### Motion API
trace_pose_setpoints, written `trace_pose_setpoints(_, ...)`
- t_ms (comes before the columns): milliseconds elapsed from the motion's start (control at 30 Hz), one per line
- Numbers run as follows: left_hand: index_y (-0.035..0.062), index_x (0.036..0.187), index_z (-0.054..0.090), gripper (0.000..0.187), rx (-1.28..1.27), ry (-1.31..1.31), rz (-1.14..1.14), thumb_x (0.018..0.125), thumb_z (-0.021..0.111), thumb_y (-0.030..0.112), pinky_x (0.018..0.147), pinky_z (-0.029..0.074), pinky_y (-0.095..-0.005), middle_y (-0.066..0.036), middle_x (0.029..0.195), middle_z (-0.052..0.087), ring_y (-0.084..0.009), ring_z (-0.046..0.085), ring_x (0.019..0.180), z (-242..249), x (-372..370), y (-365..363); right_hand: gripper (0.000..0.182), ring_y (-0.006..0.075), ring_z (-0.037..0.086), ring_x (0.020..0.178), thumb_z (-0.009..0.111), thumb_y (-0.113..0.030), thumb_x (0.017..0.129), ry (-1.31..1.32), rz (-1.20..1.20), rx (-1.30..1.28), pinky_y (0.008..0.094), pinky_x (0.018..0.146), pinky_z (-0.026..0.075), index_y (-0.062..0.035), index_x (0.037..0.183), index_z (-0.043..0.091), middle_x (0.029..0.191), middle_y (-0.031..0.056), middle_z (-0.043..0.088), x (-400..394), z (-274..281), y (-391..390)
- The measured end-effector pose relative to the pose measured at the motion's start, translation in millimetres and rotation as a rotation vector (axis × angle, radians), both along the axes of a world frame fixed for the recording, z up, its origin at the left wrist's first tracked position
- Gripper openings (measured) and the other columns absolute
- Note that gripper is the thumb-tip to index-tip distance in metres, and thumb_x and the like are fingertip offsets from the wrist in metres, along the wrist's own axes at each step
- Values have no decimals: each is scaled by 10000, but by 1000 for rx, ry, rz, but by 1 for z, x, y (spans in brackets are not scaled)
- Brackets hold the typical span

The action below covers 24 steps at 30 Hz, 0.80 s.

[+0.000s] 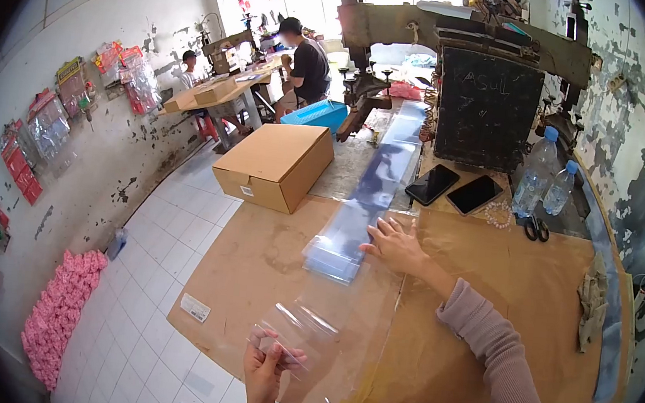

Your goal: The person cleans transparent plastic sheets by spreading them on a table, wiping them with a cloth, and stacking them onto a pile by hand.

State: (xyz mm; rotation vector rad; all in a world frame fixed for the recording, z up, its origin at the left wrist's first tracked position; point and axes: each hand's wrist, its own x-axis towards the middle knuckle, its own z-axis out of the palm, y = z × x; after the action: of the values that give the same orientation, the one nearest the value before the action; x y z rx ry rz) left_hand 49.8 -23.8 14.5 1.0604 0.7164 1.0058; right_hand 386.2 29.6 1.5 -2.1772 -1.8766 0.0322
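Observation:
A long strip of clear bluish plastic film (375,179) runs from the machine down onto the brown-covered table. My right hand (396,246) lies on the strip's right edge with its fingers spread. Near the table's front left, my left hand (270,356) pinches a clear plastic piece (303,320) between thumb and fingers. This piece stretches up toward the strip's lower end, where several folded or stacked layers (332,261) show. It is see-through, so its exact edges are hard to make out.
A cardboard box (276,162) stands left of the strip. Two phones (432,184), bottles (535,175), scissors (536,228) and a cloth (591,301) are on the right. A dark machine (489,101) rises behind. Two people sit at a far table (232,88).

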Motion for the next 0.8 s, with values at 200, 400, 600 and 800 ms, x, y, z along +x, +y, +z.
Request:
trace_pose_setpoints(200,50,1107,401,211,268,70,-43,922,480,112,562,550,-303,-164,770,645,-248,664,674,48,31,6,673,245,202,1357,359,-610,850,-219,-166,3,640,1034,3,-118,1302,445,1410,133,327,39,-21,48)
trace_pose_setpoints(400,46,1124,401,221,330,113,-311,926,472,115,713,540,-344,-187,869,645,-259,656,813,65,109,112,414,250,311,1304,509,-443,850,-297,-477,258,629,1040,31,-124,1090,619,1307,106,469,85,-27,105)
trace_pose_setpoints(600,9,1078,373,210,103,260,-209,917,486,83,629,549,-298,-206,875,637,-242,665,761,-14,129,132,423,248,544,1039,505,-472,843,-68,-375,277,555,1004,259,-92,963,648,1072,91,591,65,-14,102)
trace_pose_setpoints(800,-30,1059,365,253,166,344,-152,900,519,92,517,531,-263,-183,752,630,-221,661,649,-14,132,125,590,236,468,1173,420,-567,855,7,-191,44,517,1048,236,-51,1080,598,1185,137,541,62,-12,99)
